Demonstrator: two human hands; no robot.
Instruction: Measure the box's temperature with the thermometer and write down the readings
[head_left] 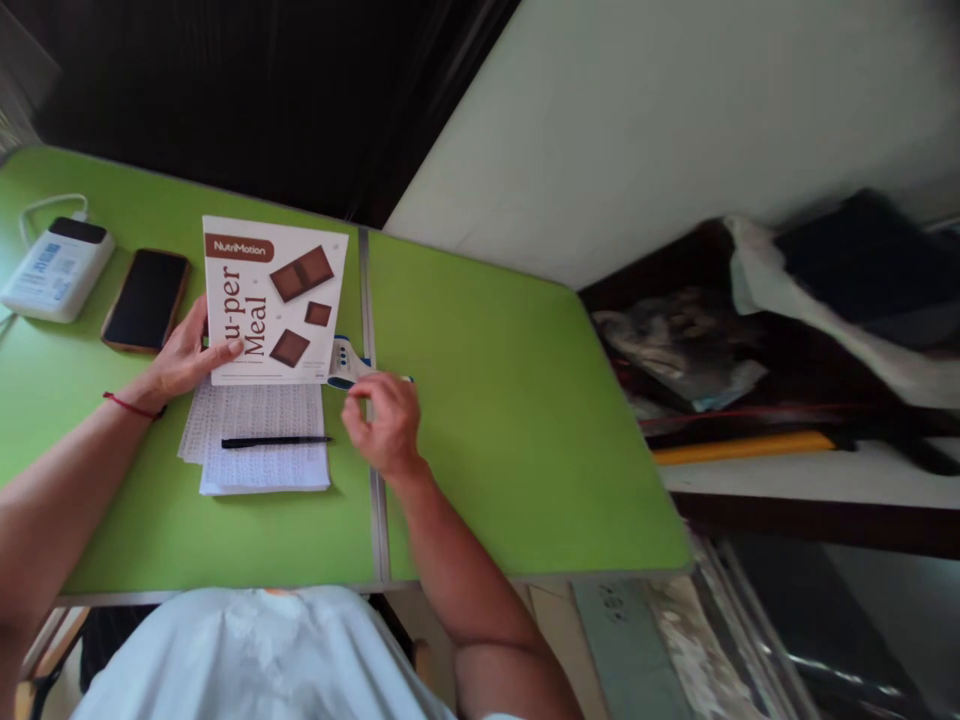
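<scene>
Head view: below centre-left of the frame, a black pen (pixel 276 441) lies across written sheets (pixel 264 472); just above and to the right, the right hand (pixel 386 422) curls loosely, its grip on anything impossible to tell, beside a white-and-blue handheld device (pixel 343 360); at centre-left, the left hand (pixel 184 358) pinches a white NutriMotion carton (pixel 279 310) by its lower left edge, thumb on the front; the carton looks light, stiff and smooth, likely to dent if squeezed, and best held by opposite side edges; beyond lies a phone (pixel 147 300).
</scene>
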